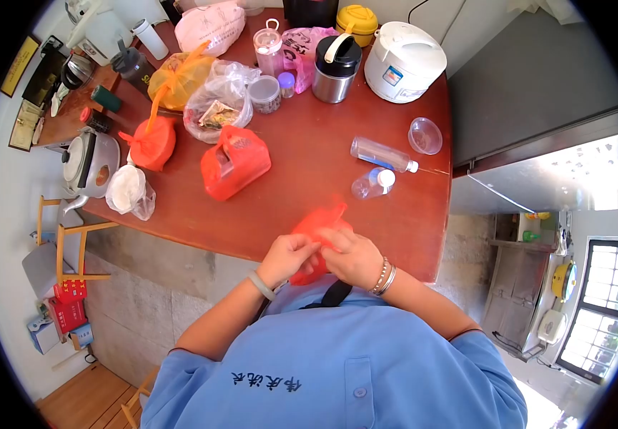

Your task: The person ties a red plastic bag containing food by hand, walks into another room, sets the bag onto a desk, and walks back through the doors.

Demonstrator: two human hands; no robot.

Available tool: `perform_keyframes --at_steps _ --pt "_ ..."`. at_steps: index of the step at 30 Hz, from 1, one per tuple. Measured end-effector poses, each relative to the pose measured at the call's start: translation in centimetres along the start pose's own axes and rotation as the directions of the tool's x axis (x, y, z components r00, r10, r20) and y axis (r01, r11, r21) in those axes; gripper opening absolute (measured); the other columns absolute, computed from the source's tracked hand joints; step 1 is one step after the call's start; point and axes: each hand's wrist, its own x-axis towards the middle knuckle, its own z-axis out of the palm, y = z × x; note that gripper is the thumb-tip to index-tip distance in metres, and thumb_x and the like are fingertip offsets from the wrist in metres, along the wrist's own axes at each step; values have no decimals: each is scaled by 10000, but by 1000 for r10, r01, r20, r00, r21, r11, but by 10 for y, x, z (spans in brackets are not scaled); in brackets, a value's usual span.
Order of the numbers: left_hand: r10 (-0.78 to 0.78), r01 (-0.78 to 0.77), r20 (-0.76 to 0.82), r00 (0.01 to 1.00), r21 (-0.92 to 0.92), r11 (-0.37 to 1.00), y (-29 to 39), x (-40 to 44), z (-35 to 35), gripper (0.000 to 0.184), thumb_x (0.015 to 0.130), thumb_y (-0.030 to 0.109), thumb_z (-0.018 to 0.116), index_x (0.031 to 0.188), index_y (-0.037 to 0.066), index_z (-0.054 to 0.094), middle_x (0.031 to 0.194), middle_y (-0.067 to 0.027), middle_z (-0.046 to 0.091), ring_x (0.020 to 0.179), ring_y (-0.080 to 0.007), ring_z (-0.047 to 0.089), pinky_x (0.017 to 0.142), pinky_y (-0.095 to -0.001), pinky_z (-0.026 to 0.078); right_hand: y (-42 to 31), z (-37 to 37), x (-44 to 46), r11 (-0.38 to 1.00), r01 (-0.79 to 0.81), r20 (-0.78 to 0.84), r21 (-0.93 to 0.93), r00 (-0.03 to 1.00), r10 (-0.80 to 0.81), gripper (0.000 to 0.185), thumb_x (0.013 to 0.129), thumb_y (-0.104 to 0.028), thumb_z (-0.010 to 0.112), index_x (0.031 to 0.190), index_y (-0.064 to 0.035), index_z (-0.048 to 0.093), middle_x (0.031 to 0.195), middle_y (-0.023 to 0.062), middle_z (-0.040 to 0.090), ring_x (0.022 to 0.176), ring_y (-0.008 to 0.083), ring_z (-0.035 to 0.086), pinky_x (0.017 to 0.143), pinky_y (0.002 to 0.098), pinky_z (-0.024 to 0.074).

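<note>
A thin red plastic bag is between my two hands, close to my body at the table's front edge. My left hand pinches the bag's left side. With curled fingers, my right hand grips its right side. Parts of the bag are hidden behind the fingers. Just beyond lie two clear plastic bottles: a small one with a white cap and a longer one on its side. A red bag with a boxy shape stands farther off to the left.
On the brown table are a white rice cooker, a steel flask with a black lid, a clear round tub, a lidded jar and several tied bags. A large kettle stands at the left edge.
</note>
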Motion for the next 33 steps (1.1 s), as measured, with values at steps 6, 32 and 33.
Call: perform_keyframes --at_steps 6,32,33 --pt "396 -348 33 918 549 760 -8 0 -1 138 890 138 568 831 17 597 691 -115 632 571 -213 608 521 -307 476 3 22 -14 956 -221 75 194 975 210 77 760 -64 592 827 -49 557 842 101 600 724 283 585 599 378 502" --pt "477 -446 -202 856 181 877 4 12 13 188 933 163 564 962 2 657 723 35 606 617 -25 496 547 -199 416 3 -2 18 977 -198 -100 79 973 206 83 762 -61 637 816 -36 579 765 76 557 725 264 575 566 347 498" --pt "451 -414 -200 870 201 888 9 8 16 185 930 153 566 965 -5 657 737 26 614 635 -29 505 560 -204 424 6 -1 16 977 -201 -95 74 974 208 75 765 -57 632 810 -36 577 756 76 554 721 265 575 565 345 498"
